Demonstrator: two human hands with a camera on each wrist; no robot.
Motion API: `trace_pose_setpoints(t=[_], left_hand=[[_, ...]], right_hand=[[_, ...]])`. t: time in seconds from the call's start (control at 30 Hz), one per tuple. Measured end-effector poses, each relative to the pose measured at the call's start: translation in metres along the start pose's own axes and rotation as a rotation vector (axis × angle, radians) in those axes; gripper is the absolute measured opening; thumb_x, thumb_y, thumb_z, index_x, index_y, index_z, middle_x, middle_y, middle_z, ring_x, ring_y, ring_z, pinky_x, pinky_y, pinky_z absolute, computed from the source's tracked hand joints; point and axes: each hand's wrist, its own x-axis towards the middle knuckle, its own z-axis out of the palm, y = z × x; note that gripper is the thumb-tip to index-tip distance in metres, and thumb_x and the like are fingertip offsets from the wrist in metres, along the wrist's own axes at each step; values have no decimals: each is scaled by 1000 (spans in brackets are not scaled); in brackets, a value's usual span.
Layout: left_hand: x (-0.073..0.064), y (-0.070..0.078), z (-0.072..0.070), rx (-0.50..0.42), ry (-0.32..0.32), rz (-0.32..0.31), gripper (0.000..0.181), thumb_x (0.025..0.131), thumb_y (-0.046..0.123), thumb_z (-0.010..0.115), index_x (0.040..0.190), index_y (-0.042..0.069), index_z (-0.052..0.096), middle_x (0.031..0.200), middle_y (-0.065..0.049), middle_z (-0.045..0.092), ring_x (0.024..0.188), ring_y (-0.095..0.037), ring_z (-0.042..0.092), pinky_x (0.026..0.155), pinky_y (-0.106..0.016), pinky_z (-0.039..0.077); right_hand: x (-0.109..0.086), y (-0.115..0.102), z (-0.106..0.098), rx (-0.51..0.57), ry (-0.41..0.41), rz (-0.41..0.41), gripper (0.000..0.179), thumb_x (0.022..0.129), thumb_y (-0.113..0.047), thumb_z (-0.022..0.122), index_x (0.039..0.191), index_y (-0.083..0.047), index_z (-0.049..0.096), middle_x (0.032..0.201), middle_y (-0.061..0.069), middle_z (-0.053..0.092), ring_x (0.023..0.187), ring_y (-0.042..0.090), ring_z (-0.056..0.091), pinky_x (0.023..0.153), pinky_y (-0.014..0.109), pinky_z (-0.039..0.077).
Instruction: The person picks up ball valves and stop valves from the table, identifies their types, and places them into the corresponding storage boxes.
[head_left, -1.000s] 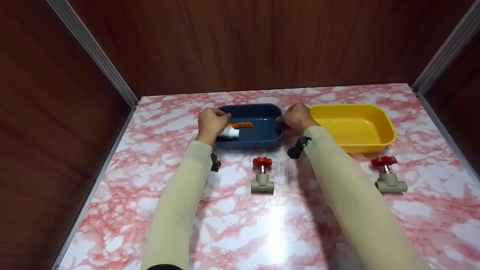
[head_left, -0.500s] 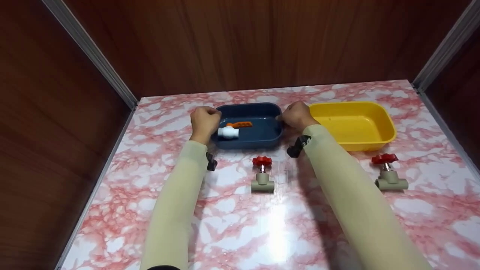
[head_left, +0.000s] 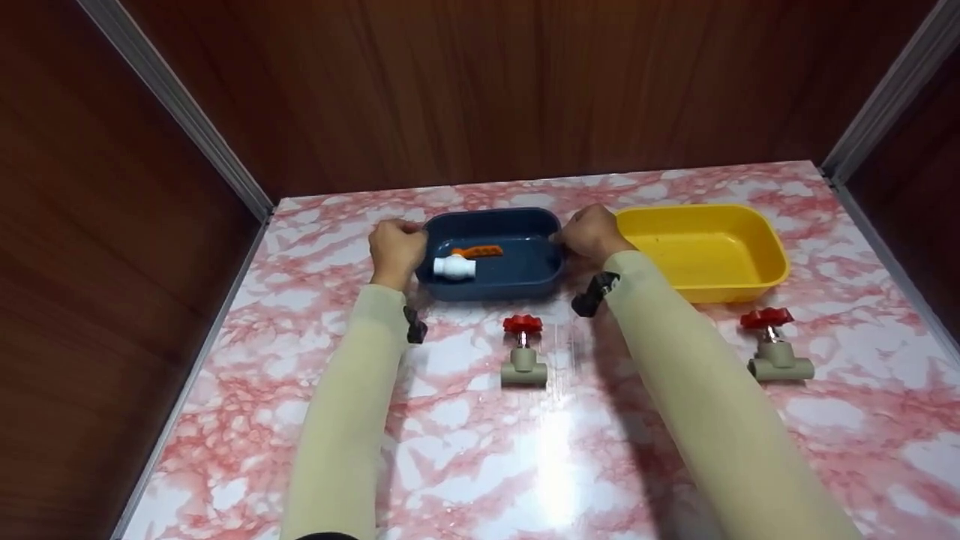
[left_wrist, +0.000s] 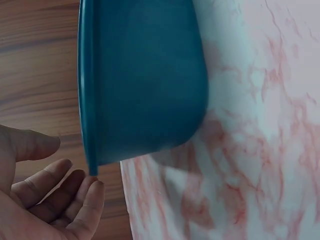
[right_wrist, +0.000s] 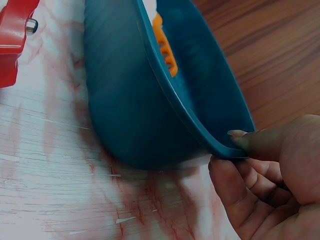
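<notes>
Two tubs, head view: blue tub (head_left: 529, 262); yellow tub (head_left: 701, 255) at its 3 o'clock, right hand (head_left: 592, 231) in the narrow gap. White valve (head_left: 454, 268), inside blue, 8 o'clock. Red-knob valve (head_left: 523, 356) at blue's 6, table (head_left: 457, 457) strip between. Left hand (head_left: 397, 249) at blue's 9.

Left wrist view: thumb and fingers apart, loosely bent, at rim (left_wrist: 87, 90); contact cannot be told.

Right wrist view: thumb and fingers pinch blue's rim.
</notes>
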Motion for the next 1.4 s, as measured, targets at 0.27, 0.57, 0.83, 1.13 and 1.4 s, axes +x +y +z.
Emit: trace_pose_setpoints(t=[0.27, 0.57, 0.83, 1.13, 1.4], left_hand=[[22, -27, 11, -34, -69, -107, 29, 102, 24, 79, 120, 3, 89, 126, -16, 87, 129, -35, 76, 111, -48, 63], [96, -94, 54, -67, -87, -184, 11, 95, 30, 90, 104, 25, 96, 113, 3, 90, 122, -22, 79, 102, -35, 65], [34, -31, 14, -345, -116, -421, 19, 97, 14, 88, 114, 6, 88, 89, 3, 76, 90, -13, 67, 80, -26, 57], [60, -60, 37, -395, -125, -470, 13, 90, 8, 92, 100, 3, 84, 79, -3, 71, 71, -20, 64, 67, -34, 57], [100, -99, 56, -339, -123, -481, 16, 86, 17, 99, 97, 17, 88, 85, 3, 77, 81, -16, 69, 72, -32, 59]], right_hand=[[1, 0, 1, -6, 8, -16, 19, 113, -20, 75, 122, -3, 78, 101, 8, 68, 100, 27, 67, 88, 32, 59], [0, -2, -3, -26, 8, -19, 20, 115, -21, 75, 124, -3, 78, 112, 11, 74, 104, 26, 69, 92, 30, 61], [-5, 0, -3, -4, 6, -27, 20, 118, -19, 69, 129, -4, 76, 116, 12, 72, 108, 28, 69, 98, 33, 63], [-11, 7, -2, -12, -2, -56, 23, 114, -21, 76, 131, -5, 77, 125, 16, 77, 113, 34, 74, 109, 39, 67], [-21, 3, -13, 2, 0, -82, 40, 112, -36, 80, 134, -2, 75, 131, 20, 75, 119, 39, 76, 113, 47, 66]])
